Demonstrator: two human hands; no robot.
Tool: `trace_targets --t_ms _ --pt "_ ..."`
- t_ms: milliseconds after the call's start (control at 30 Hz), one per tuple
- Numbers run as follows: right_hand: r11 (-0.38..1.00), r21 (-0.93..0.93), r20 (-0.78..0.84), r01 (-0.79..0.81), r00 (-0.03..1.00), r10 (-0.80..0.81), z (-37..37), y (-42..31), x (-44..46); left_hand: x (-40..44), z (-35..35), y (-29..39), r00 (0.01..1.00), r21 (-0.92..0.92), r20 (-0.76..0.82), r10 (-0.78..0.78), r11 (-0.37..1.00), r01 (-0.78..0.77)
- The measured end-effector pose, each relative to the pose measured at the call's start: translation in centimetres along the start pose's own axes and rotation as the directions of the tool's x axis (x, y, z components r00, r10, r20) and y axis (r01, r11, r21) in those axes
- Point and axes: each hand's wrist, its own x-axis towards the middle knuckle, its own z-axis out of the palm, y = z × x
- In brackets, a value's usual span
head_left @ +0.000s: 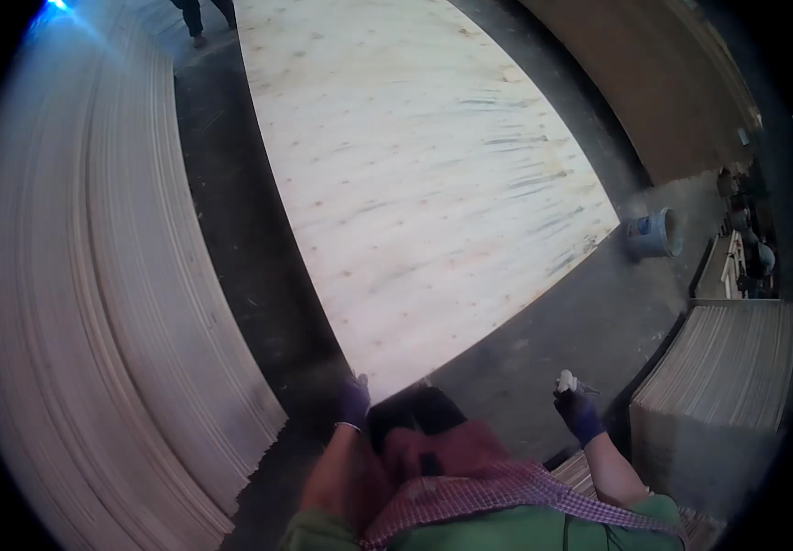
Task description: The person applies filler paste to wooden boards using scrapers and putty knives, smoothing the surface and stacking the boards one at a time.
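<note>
A large pale sheet of plywood (415, 184), dotted with knots and dark streaks, stretches away in front of me. At its near left corner, my left hand (354, 402) in a purple glove is closed on the edge. Off to the right, apart from the sheet, my right hand (580, 415), also gloved, is closed around a small pale tool (567, 379). A thin part sticks out to the tool's right; its exact kind is too small to make out.
Tall stacks of sheets (130, 257) line the left side. A bucket (655, 233) stands by the sheet's right corner. Another stack (713, 367) is at my right, and a brown stack (635, 83) lies at the far right. Another person's legs (196, 16) show at the far left.
</note>
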Motion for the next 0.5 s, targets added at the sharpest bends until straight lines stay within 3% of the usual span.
trace_targets --t_ms 33,67,133,167,233,267,300,367,400,433,467,500 --pt "0.992 0.128 -0.024 -0.021 0.999 0.024 -0.1 0.6 1.3 -1.1 -0.3 1.3 0.999 -0.01 -0.029 0.035 0.999 -0.035" --pt "0.995 0.092 -0.016 -0.03 0.999 0.031 -0.1 1.3 2.3 -2.6 -0.7 2.1 0.999 0.008 -0.04 0.031 0.999 -0.031" --pt "0.997 0.071 0.025 -0.029 0.999 0.027 1.1 3.9 4.2 -6.1 -1.4 2.7 1.0 -0.138 -0.013 -0.002 0.99 0.0" --pt "0.948 0.311 0.055 -0.066 0.997 0.052 2.0 5.6 4.9 -7.8 -1.2 1.7 0.999 -0.121 -0.043 -0.014 0.993 0.008" --pt "0.694 0.703 0.147 -0.157 0.986 0.074 3.3 9.2 6.5 -11.3 0.2 -1.2 0.968 -0.222 -0.207 0.139 0.957 -0.185" --pt "0.513 0.83 0.212 -0.219 0.975 0.072 3.6 10.6 7.5 -13.8 -2.8 2.6 0.994 -0.187 -0.108 -0.014 0.982 -0.006" --pt "0.309 0.905 0.29 -0.293 0.955 0.059 2.9 11.5 9.0 -15.2 -3.3 3.3 0.986 -0.187 -0.164 -0.04 0.982 0.008" --pt "0.31 0.882 0.373 -0.356 0.928 0.005 2.5 12.3 13.0 -17.9 -4.3 4.4 0.985 0.035 -0.153 -0.076 0.996 0.082" --pt "0.314 0.872 0.401 -0.376 0.916 -0.017 2.6 13.7 15.5 -19.1 -5.2 3.3 0.994 0.437 -0.093 0.057 0.9 -0.011" --pt "0.303 0.872 0.415 -0.384 0.909 -0.045 3.6 15.7 18.5 -18.2 -7.0 1.3 0.989 0.762 0.033 0.142 0.637 -0.116" --pt "0.278 0.872 0.443 -0.403 0.891 -0.096 4.2 18.0 21.4 -18.8 -8.2 1.1 0.928 0.766 -0.113 0.355 0.626 -0.146" --pt "0.218 0.865 0.493 -0.452 0.846 -0.203 4.9 20.5 25.1 -19.1 -8.5 1.8 0.803 0.782 -0.24 0.545 0.599 -0.173"
